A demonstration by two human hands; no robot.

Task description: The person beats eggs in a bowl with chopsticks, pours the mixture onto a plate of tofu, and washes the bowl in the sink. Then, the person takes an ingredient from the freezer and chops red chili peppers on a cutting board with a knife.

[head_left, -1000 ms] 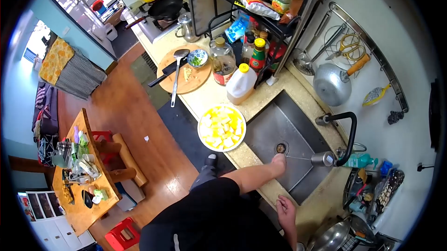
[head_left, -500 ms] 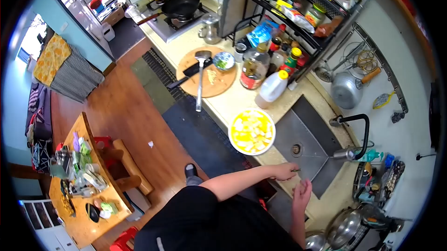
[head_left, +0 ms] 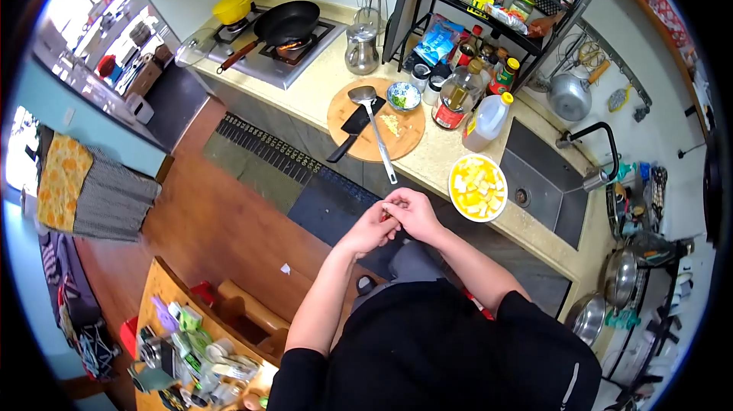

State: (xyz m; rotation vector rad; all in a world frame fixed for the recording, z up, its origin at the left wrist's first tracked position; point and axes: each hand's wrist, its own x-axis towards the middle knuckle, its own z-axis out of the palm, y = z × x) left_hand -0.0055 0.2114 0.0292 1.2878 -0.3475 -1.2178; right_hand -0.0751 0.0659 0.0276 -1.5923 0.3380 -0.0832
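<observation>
My left hand and my right hand meet in front of my body, above the floor beside the counter. Both sets of fingers are closed and pressed together around something small, with a hint of red, mostly hidden. Closest to them on the counter, a steel spatula lies across the round wooden board, its handle end past the board's edge. A cleaver and chopped pale bits are on the board too. Right of my hands stands a white bowl of pale cubes in yellow liquid.
A black frying pan sits on the gas stove. Bottles, including a white jug, and a small patterned bowl stand behind the board. The sink is at the right. A cluttered wooden table is at lower left.
My hands have gone from near the sink edge to in front of my body, left of the bowl, and have come together. The view has shifted along with my body.
</observation>
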